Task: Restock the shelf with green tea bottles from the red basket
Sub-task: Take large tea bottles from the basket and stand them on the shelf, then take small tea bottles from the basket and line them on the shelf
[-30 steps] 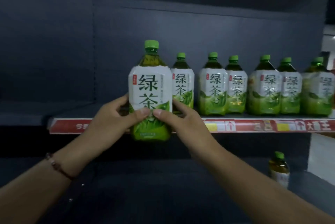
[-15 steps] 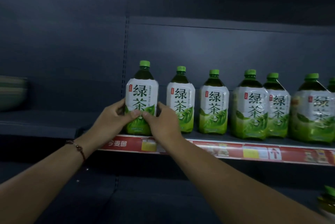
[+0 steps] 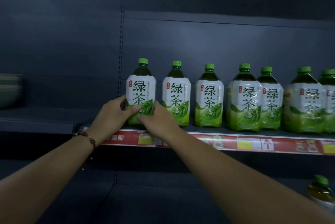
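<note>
A green tea bottle [image 3: 141, 93] is being held upright at the left end of the shelf [image 3: 204, 129], its base hidden behind the hands, so contact with the shelf cannot be told. It is being gripped low on its label from both sides: the left hand [image 3: 112, 114] is being curled round its left side with the thumb across the front, and the right hand [image 3: 159, 118] is being wrapped round its right side, fingertips meeting near the left thumb. A beaded bracelet [image 3: 87, 137] is being worn on the left wrist.

To the right, 6 more bottles are being shown in a row along the shelf; the nearest one [image 3: 176, 94] is standing just beside the held bottle, slightly apart. A red price strip [image 3: 253, 144] is being displayed along the shelf's front edge. Another bottle [image 3: 320, 193], blurred, is being seen at the lower right corner, on a lower level
</note>
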Motion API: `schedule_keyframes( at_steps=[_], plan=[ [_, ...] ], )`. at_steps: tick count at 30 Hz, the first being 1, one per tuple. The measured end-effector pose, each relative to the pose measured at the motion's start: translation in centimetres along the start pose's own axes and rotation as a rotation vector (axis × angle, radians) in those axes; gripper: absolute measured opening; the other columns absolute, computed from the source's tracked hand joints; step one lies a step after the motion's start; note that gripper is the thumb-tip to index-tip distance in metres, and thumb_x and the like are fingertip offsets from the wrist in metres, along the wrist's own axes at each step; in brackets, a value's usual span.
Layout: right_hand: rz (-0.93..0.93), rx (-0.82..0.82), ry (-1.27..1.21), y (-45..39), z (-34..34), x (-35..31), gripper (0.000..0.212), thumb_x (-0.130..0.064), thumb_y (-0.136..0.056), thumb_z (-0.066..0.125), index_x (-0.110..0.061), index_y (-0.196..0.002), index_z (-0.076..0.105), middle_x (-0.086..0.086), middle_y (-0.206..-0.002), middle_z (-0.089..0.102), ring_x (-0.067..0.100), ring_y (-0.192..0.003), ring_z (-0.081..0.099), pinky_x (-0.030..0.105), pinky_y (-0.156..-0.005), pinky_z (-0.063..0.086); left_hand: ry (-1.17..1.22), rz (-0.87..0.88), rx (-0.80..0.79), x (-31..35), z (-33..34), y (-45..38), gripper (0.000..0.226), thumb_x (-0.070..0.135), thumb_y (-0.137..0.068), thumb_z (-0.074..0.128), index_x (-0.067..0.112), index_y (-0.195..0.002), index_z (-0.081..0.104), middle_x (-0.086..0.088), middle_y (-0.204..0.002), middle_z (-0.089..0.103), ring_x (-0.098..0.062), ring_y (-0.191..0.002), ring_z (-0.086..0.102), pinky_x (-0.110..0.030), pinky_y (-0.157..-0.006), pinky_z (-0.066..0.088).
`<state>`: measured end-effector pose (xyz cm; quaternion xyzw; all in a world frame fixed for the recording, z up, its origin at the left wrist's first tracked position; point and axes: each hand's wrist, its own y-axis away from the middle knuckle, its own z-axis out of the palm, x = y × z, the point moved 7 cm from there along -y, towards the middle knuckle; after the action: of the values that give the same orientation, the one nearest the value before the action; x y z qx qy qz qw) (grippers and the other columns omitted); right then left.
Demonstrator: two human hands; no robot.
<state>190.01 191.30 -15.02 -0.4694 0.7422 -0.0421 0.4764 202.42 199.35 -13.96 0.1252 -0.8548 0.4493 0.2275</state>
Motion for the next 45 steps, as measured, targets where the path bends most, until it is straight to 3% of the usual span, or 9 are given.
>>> schedule_keyframes(
  at_steps=[3, 7, 13, 17, 19, 22, 29, 35, 45],
  plan=[
    [-0.066, -0.102, 0.174, 1.9, -0.8, -0.3, 0.051, -0.048, -0.091, 0.057, -0.021, -0.134, 0.051, 0.003, -0.124, 0.063, 0.021, -0.113, 0.058, 0.036, -0.095, 0.048, -0.232, 0.041, 0.172, 1.2, -0.5, 2.7, 0.062, 0.043, -0.090, 0.067, 0.029, -0.145, 0.043, 0.002, -0.120, 0.059, -0.018, -0.106, 0.057, -0.033, -0.080, 0.046],
    [-0.227, -0.076, 0.539, 7.3, -3.9, 0.6, 0.069, -0.052, -0.094, 0.053, -0.019, -0.151, 0.033, 0.005, -0.149, 0.043, 0.022, -0.136, 0.040, 0.038, -0.112, 0.035, -0.394, 0.293, 0.200, 4.9, 2.1, 7.9, 0.043, 0.032, -0.092, 0.063, 0.013, -0.130, 0.062, -0.009, -0.124, 0.062, -0.028, -0.105, 0.062, -0.039, -0.085, 0.048],
    [-0.045, -0.172, 1.007, 18.2, -10.5, 10.8, 0.077, -0.054, -0.096, 0.047, -0.023, -0.157, 0.011, 0.006, -0.164, 0.012, 0.028, -0.151, 0.005, 0.041, -0.122, 0.003, -0.414, 0.397, -0.199, 10.6, 13.7, 15.5, 0.071, 0.062, -0.085, 0.039, 0.020, -0.141, 0.055, -0.011, -0.145, 0.051, -0.030, -0.129, 0.051, -0.046, -0.106, 0.040],
    [0.325, -0.235, 1.029, 28.4, -16.5, 20.9, 0.079, -0.054, -0.097, 0.046, -0.024, -0.158, 0.006, 0.006, -0.165, 0.006, 0.030, -0.152, 0.000, 0.043, -0.122, 0.000, -0.292, 0.408, -0.590, 15.4, 25.2, 21.3, 0.084, 0.078, -0.084, 0.024, 0.039, -0.156, 0.009, 0.002, -0.166, 0.004, -0.021, -0.151, 0.011, -0.037, -0.122, 0.009],
    [0.512, -0.228, 1.032, 34.6, -19.8, 25.1, 0.079, -0.054, -0.096, 0.047, -0.025, -0.158, 0.007, 0.006, -0.165, 0.006, 0.031, -0.152, 0.000, 0.044, -0.122, 0.001, -0.224, 0.458, -0.717, 18.5, 31.1, 24.9, 0.091, 0.084, -0.078, 0.019, 0.040, -0.155, -0.002, 0.004, -0.166, -0.007, -0.019, -0.152, 0.002, -0.037, -0.122, 0.007],
    [0.796, -0.214, 1.003, 45.1, -23.9, 30.4, 0.081, -0.053, -0.093, 0.053, -0.026, -0.157, 0.010, 0.006, -0.165, 0.009, 0.034, -0.151, 0.003, 0.046, -0.122, 0.005, -0.127, 0.561, -0.850, 24.7, 38.6, 31.2, 0.099, 0.084, -0.070, 0.014, 0.037, -0.157, 0.004, 0.000, -0.166, -0.004, -0.021, -0.152, 0.006, -0.039, -0.121, 0.009],
    [1.382, -0.137, 0.831, 69.0, -27.9, 36.0, 0.079, -0.052, -0.095, 0.050, -0.026, -0.157, 0.009, 0.006, -0.165, 0.009, 0.035, -0.151, 0.004, 0.047, -0.122, 0.008, 0.009, 0.834, -1.160, 37.3, 49.5, 47.5, 0.082, 0.069, -0.091, 0.040, 0.031, -0.157, 0.009, -0.006, -0.166, 0.002, -0.027, -0.151, 0.006, -0.046, -0.123, 0.005],
    [1.561, -0.132, 0.676, 78.2, -24.9, 40.3, 0.076, -0.050, -0.097, 0.047, -0.030, -0.157, 0.005, 0.008, -0.165, 0.011, 0.036, -0.151, 0.007, 0.051, -0.121, 0.008, -0.045, 0.997, -1.311, 39.5, 54.1, 56.3, 0.079, 0.064, -0.093, 0.042, 0.024, -0.156, 0.014, -0.011, -0.164, 0.013, -0.031, -0.150, 0.012, -0.050, -0.122, 0.011],
    [1.754, -0.167, 0.581, 81.4, -23.5, 45.8, 0.074, -0.044, -0.095, 0.054, -0.021, -0.156, 0.017, 0.015, -0.161, 0.019, 0.041, -0.147, 0.019, 0.055, -0.119, 0.017, -0.031, 1.045, -1.364, 37.5, 57.0, 57.3, 0.064, 0.050, -0.098, 0.044, 0.024, -0.153, 0.024, -0.009, -0.162, 0.020, -0.028, -0.149, 0.017, -0.045, -0.122, 0.015]
  ],
)
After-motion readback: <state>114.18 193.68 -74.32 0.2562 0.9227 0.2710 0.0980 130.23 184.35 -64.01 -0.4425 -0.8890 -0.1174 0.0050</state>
